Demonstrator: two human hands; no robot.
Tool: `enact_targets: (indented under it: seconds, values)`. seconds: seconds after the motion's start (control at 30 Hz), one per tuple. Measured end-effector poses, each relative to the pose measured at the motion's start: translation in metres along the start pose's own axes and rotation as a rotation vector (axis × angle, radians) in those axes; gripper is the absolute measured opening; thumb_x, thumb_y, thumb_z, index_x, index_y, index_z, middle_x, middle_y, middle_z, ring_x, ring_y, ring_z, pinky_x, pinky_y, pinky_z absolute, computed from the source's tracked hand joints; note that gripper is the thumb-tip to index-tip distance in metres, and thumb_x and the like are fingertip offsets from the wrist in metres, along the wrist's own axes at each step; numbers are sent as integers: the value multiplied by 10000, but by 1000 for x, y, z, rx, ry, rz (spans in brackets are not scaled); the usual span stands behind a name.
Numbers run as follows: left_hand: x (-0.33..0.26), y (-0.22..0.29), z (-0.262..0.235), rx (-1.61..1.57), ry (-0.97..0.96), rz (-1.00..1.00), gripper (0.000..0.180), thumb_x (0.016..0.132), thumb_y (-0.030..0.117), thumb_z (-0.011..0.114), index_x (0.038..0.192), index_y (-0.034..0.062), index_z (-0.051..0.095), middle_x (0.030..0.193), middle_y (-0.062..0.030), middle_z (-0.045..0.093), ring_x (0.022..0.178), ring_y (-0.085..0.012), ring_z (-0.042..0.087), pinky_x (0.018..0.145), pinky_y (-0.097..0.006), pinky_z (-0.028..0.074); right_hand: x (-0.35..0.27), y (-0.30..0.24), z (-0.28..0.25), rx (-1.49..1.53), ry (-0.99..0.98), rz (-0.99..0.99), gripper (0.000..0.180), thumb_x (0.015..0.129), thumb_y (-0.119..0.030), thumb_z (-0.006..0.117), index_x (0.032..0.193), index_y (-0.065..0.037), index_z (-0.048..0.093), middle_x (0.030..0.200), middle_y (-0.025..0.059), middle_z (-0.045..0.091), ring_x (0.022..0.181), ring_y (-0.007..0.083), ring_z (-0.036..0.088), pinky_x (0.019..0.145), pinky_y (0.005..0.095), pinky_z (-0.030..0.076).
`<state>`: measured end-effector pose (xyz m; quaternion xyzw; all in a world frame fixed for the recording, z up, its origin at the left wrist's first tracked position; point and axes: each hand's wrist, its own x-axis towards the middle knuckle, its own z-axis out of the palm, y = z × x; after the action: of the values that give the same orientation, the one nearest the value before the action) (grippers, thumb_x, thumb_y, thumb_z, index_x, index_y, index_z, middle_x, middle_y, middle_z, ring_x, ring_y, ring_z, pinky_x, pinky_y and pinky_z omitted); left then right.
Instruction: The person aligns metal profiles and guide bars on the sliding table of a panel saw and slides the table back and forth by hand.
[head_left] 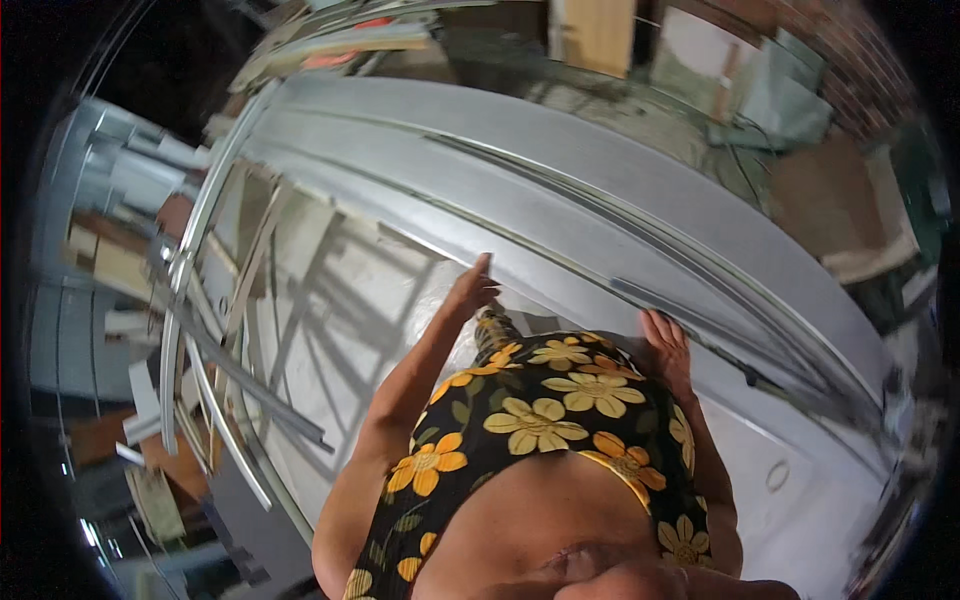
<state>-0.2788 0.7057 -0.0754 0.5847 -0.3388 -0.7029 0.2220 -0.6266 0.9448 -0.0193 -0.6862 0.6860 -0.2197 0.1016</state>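
Observation:
A long, silvery grey panel stretches across the view in front of me, with thin dark strips running along it. At its near edge is my left hand, one finger stretched out over the surface and the others partly bent, with nothing seen in it. My right hand lies further right on the same surface, fingers straight and close to a long dark strip. A short grey bar rests just beyond the right fingertips. Whether either hand presses on the surface I cannot tell.
On the left, metal profiles and wooden pieces lean and cross in a heap. Boards are stacked at the far left. A wooden panel and a grey-green sheet stand at the back, near a brick wall.

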Motion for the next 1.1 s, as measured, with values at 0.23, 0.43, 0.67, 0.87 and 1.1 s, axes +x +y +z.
enact_targets:
  seconds: [0.23,0.43,0.67,0.87,1.1]
  values:
    - [-6,3,-13,-49,-8,55,852,781,682,634,1222,-34,493,1110,-206,537,882,-284,615,777,-378,498,6,-1,14,-55,54,-84,631,805,-216,651,1385,-113,426,1324,102,502,1190,321,476,1016,482,360]
    - [-8,4,-10,-60,-26,75,800,811,643,631,1173,-55,484,989,-176,558,843,-265,610,762,-373,510,7,-2,2,-10,-15,-10,667,790,-216,686,1393,-116,418,1322,121,496,1173,330,490,1005,486,367]
    - [-5,11,-5,31,17,-30,701,894,592,554,1227,-25,537,967,-155,645,775,-197,591,686,-319,484,2,5,-25,138,-35,26,637,759,-172,725,1344,-95,482,1338,129,508,1208,344,491,1023,466,382]
    - [-22,26,-5,122,-23,-75,913,863,699,483,1546,233,95,1385,-242,402,1030,-292,569,939,-427,422,-3,21,-90,251,158,268,417,821,-137,703,1227,-133,608,1129,149,656,1031,340,625,878,386,507]
    - [-26,34,9,181,-32,-79,957,847,710,497,1544,187,101,1428,-299,349,1203,-367,514,998,-461,380,-24,73,-105,-55,335,486,337,839,-132,626,1175,-116,629,1152,118,618,1066,321,582,952,443,440]
